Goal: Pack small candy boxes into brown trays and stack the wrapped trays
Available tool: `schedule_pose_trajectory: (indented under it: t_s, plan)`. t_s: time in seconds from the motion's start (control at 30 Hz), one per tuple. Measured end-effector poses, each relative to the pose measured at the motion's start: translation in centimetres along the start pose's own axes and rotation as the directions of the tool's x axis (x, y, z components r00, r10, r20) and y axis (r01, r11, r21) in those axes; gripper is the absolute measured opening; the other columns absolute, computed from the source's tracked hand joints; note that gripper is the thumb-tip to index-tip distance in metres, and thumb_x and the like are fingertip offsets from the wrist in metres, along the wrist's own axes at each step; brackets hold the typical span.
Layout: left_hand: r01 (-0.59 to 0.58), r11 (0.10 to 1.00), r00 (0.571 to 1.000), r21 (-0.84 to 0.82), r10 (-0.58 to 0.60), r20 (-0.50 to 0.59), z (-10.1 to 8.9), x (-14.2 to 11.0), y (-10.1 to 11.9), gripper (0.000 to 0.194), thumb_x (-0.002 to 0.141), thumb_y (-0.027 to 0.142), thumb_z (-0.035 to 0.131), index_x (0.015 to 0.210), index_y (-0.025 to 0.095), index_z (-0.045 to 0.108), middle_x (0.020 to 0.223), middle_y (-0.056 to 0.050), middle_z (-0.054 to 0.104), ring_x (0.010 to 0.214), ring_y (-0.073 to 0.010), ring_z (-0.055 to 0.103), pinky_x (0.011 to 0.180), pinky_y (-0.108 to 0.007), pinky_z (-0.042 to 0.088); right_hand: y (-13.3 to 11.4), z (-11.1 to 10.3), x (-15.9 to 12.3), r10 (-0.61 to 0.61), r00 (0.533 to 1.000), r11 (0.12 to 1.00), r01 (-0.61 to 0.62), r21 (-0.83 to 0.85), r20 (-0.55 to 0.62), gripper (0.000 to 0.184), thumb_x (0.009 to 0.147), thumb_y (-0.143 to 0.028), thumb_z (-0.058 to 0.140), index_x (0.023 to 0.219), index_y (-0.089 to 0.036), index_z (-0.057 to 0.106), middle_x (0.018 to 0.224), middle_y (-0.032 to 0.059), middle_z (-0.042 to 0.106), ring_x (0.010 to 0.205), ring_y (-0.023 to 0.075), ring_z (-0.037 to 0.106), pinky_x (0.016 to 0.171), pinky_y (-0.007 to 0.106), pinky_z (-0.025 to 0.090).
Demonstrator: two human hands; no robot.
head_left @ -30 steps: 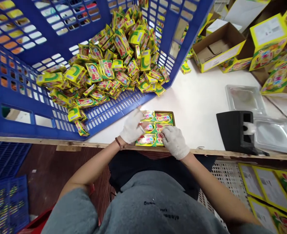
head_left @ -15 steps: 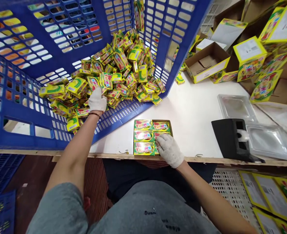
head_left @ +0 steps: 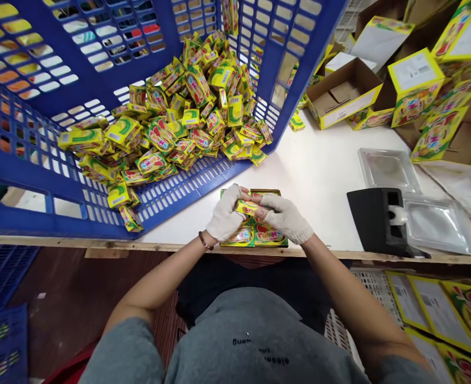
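Two knit-gloved hands [head_left: 225,213] pinch one glossy yellow carton [head_left: 246,208] above a tray [head_left: 269,192].

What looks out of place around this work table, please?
One small yellow packet lies alone on the white table, outside the blue plastic crate and apart from the pile. Another packet sits high against the crate's far wall, well above the others.

The gloved left hand [head_left: 224,214] and right hand [head_left: 285,217] meet, curled inward. Both forearms [head_left: 167,280] angle in; a bead bracelet [head_left: 203,241] circles the left wrist [head_left: 209,237].
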State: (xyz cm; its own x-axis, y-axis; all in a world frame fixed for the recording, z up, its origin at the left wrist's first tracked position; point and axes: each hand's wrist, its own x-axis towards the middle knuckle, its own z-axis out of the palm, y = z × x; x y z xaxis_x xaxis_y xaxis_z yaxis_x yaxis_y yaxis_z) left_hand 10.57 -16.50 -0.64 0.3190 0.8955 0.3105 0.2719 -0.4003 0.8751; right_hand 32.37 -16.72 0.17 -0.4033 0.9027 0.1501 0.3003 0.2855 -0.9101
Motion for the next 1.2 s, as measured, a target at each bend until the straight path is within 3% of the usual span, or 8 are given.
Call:
schedule_pose_trajectory:
  t_s: [0.13, 0.23, 0.37, 0.6, 0.73, 0.93, 1.07, 1.2]
  plan:
    - [-0.058, 0.925, 0.992, 0.375, 0.096, -0.083, -2.6, 1.2, -2.3, 0.045, 0.084, 0.014, 0.058, 0.128, 0.019, 0.06, 0.128, -0.012, 0.065, 0.127, -0.0292, 0.06, 0.116, -0.051, 0.048, 2.4, -2.8, -1.6, -0.126, 0.992, 0.932, 0.121, -0.342, 0.01, 0.045, 0.095, -0.057, 0.07, 0.128, -0.028, 0.078, 0.12, 0.0111, 0.073, 0.106, 0.0291, 0.071, 0.09, 0.047, 0.062]
    - [0.128, 0.814, 0.966, 0.566, 0.027, -0.257, -7.1, 3.4, -5.6, 0.051, 0.081, 0.016, 0.07, 0.13, 0.017, 0.057, 0.133, -0.014, 0.061, 0.135, -0.0316, 0.054, 0.122, -0.053, 0.041, 4.6, -3.2, -2.8, -0.183, 0.976, 0.834, 0.219, -0.507, 0.121, 0.043, 0.097, -0.049, 0.069, 0.131, -0.024, 0.076, 0.124, 0.0152, 0.069, 0.11, 0.0314, 0.067, 0.092, 0.05, 0.06]
    - [0.359, 0.689, 0.9, 0.629, -0.077, -0.429, -11.9, 6.8, -8.7, 0.054, 0.083, 0.025, 0.078, 0.129, 0.01, 0.054, 0.134, -0.017, 0.055, 0.133, -0.0313, 0.051, 0.117, -0.055, 0.041, 5.7, -0.8, -3.0, -0.207, 0.958, 0.75, 0.286, -0.596, 0.199, 0.045, 0.104, -0.041, 0.056, 0.141, -0.018, 0.07, 0.138, 0.0192, 0.065, 0.126, 0.0335, 0.061, 0.105, 0.054, 0.053]
    - [0.429, 0.592, 0.89, 0.683, -0.145, -0.433, -13.4, 11.8, -9.7, 0.042, 0.078, 0.02, 0.079, 0.114, 0.017, 0.059, 0.132, -0.015, 0.058, 0.127, -0.0328, 0.052, 0.11, -0.055, 0.043, 3.3, 3.3, -3.1, 0.065, 0.972, 0.522, 0.158, -0.838, 0.224, 0.08, 0.101, -0.059, 0.054, 0.161, -0.006, 0.047, 0.165, 0.03, 0.044, 0.153, 0.052, 0.035, 0.119, 0.077, 0.024]
    - [0.343, 0.663, 0.92, 0.665, -0.093, -0.381, -14.5, 12.9, -8.8, 0.011, 0.089, 0.023, 0.065, 0.097, 0.018, 0.059, 0.111, -0.007, 0.063, 0.122, -0.0237, 0.053, 0.11, -0.046, 0.039, 3.2, 3.3, -3.1, 0.078, 0.971, 0.57, 0.144, -0.809, 0.227, 0.079, 0.101, -0.059, 0.054, 0.161, -0.008, 0.048, 0.165, 0.0302, 0.044, 0.154, 0.05, 0.037, 0.119, 0.074, 0.028]
    - [-0.105, 0.838, 0.95, 0.535, 0.244, -0.195, -11.1, 7.3, -3.8, 0.011, 0.096, 0.035, 0.059, 0.099, 0.024, 0.061, 0.112, -0.006, 0.066, 0.111, -0.0235, 0.062, 0.105, -0.047, 0.049, 4.9, 2.4, -3.0, -0.03, 1.0, 0.81, 0.029, -0.585, 0.007, 0.078, 0.103, -0.057, 0.046, 0.167, -0.012, 0.038, 0.165, 0.0278, 0.045, 0.157, 0.0453, 0.036, 0.12, 0.078, 0.028]
    - [-0.292, 0.917, 0.949, 0.274, 0.314, -0.041, -6.0, 3.2, -0.6, 0.008, 0.097, 0.029, 0.057, 0.102, 0.024, 0.06, 0.119, -0.008, 0.069, 0.109, -0.0244, 0.068, 0.098, -0.046, 0.055, 3.5, 1.1, -0.3, 0.075, 0.947, 0.993, -0.101, -0.067, -0.313, 0.08, 0.104, -0.067, 0.038, 0.166, -0.016, 0.036, 0.164, 0.0244, 0.047, 0.143, 0.0346, 0.057, 0.116, 0.058, 0.05]
    - [-0.24, 0.933, 0.97, 0.267, 0.244, 0.02, -2.4, 3.1, -0.2, 0.013, 0.094, 0.028, 0.059, 0.105, 0.022, 0.061, 0.122, -0.011, 0.068, 0.116, -0.0264, 0.066, 0.103, -0.044, 0.054, 1.3, -0.6, 3.2, 0.264, 0.957, 0.949, -0.236, 0.208, -0.118, 0.066, 0.096, -0.062, 0.058, 0.143, -0.017, 0.065, 0.133, 0.0158, 0.072, 0.111, 0.0286, 0.073, 0.092, 0.045, 0.063]
